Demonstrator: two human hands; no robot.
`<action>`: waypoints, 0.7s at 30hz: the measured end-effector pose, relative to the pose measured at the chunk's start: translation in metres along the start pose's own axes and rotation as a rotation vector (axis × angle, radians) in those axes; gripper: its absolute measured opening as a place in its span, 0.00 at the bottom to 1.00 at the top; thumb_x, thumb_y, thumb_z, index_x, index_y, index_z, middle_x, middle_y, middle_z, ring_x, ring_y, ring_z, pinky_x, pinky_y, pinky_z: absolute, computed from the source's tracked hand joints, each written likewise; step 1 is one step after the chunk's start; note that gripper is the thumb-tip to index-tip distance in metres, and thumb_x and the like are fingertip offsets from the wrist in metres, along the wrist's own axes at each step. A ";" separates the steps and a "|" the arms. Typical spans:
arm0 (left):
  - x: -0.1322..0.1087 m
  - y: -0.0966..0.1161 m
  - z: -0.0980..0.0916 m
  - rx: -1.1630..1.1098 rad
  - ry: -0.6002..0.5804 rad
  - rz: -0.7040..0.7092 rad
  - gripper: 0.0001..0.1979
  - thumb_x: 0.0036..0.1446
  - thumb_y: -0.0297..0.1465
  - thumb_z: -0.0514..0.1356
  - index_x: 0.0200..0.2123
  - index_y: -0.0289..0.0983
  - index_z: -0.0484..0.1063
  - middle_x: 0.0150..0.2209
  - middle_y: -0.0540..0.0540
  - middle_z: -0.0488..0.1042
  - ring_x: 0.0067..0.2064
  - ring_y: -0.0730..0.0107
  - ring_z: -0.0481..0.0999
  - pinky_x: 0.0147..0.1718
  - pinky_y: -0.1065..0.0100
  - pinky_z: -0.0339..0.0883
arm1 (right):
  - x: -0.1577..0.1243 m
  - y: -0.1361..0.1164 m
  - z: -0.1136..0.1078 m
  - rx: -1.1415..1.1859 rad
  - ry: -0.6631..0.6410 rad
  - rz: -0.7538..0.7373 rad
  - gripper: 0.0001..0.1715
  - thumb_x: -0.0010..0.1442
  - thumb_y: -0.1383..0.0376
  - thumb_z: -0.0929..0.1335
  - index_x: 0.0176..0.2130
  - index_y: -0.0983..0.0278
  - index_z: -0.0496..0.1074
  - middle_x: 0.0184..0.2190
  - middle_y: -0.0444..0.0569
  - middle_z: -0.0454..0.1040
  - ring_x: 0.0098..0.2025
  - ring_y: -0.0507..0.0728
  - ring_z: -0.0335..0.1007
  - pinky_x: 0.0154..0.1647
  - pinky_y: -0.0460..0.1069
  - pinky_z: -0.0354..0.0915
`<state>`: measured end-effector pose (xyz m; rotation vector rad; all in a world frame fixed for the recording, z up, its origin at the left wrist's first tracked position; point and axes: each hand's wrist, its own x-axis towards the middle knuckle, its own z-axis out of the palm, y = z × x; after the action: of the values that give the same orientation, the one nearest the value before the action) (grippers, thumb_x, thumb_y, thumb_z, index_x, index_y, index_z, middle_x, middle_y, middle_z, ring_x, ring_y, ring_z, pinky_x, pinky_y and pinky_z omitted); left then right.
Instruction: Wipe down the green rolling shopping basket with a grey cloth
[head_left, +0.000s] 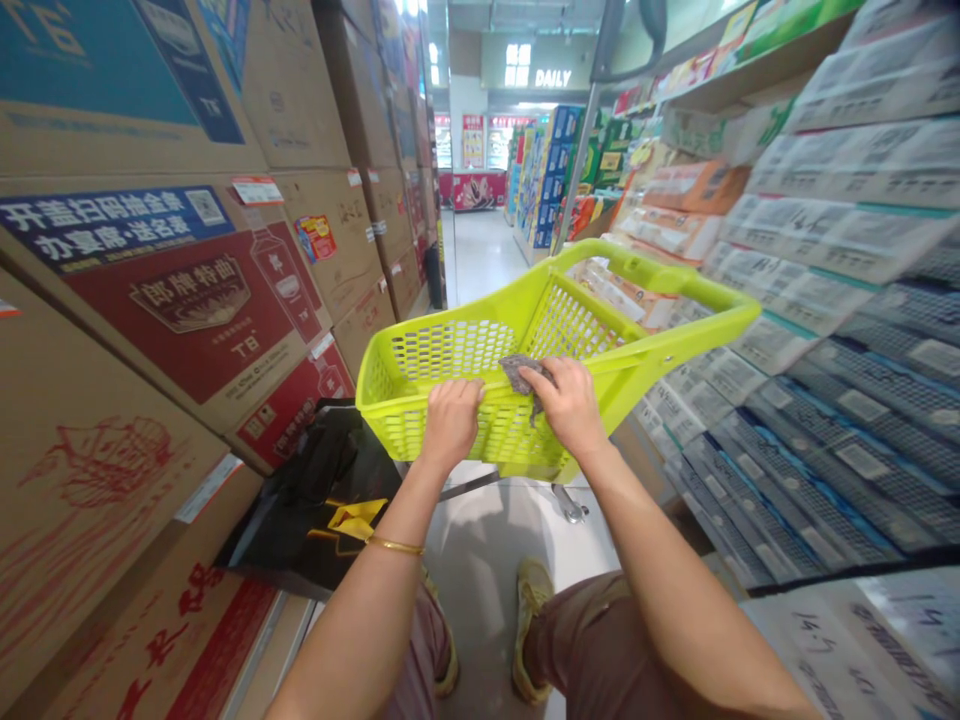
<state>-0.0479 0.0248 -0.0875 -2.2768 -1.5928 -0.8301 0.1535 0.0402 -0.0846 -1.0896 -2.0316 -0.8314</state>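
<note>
A lime-green plastic shopping cart point(442, 345) stands crosswise in front of me, its long perforated side toward me and its handle end to the right. My left hand point(452, 420) is closed over the near rim, fingers curled to the inside. Farther right along the same rim, my right hand point(570, 400) grips a crumpled grey cloth point(517, 373) and presses it against the edge. Part of the cloth hangs down the outside of the basket. The cart's inside shows no goods from here. One caster wheel point(571, 508) shows below it.
Stacked cardboard boxes point(300, 100) wall the left side, with a black bag point(300, 500) at their foot. Shelves of packaged tissue point(810, 240) line the right. A metal post point(581, 150) rises behind the cart. The aisle floor point(480, 250) runs on toward a red counter point(480, 190).
</note>
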 end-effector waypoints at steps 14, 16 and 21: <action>0.001 0.011 0.005 -0.037 0.023 -0.074 0.13 0.64 0.31 0.46 0.44 0.39 0.68 0.36 0.45 0.73 0.42 0.61 0.68 0.42 0.61 0.55 | 0.003 -0.025 0.020 -0.017 0.164 0.202 0.16 0.62 0.67 0.60 0.46 0.59 0.72 0.43 0.52 0.68 0.47 0.57 0.59 0.50 0.54 0.60; 0.001 0.010 0.007 -0.027 0.021 -0.074 0.12 0.63 0.29 0.46 0.41 0.39 0.69 0.35 0.44 0.73 0.41 0.60 0.68 0.41 0.60 0.55 | 0.006 -0.042 0.025 0.019 0.132 0.181 0.16 0.63 0.67 0.60 0.46 0.59 0.72 0.43 0.52 0.68 0.47 0.57 0.59 0.50 0.54 0.59; 0.000 0.007 0.008 0.023 0.019 -0.050 0.11 0.62 0.26 0.47 0.36 0.36 0.69 0.35 0.43 0.72 0.40 0.61 0.68 0.40 0.61 0.57 | 0.012 -0.063 0.030 0.070 0.068 0.194 0.17 0.63 0.67 0.60 0.48 0.57 0.71 0.44 0.52 0.68 0.47 0.58 0.58 0.50 0.54 0.57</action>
<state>-0.0392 0.0259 -0.0928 -2.2152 -1.6480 -0.8389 0.0856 0.0404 -0.1053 -1.1805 -1.8509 -0.6839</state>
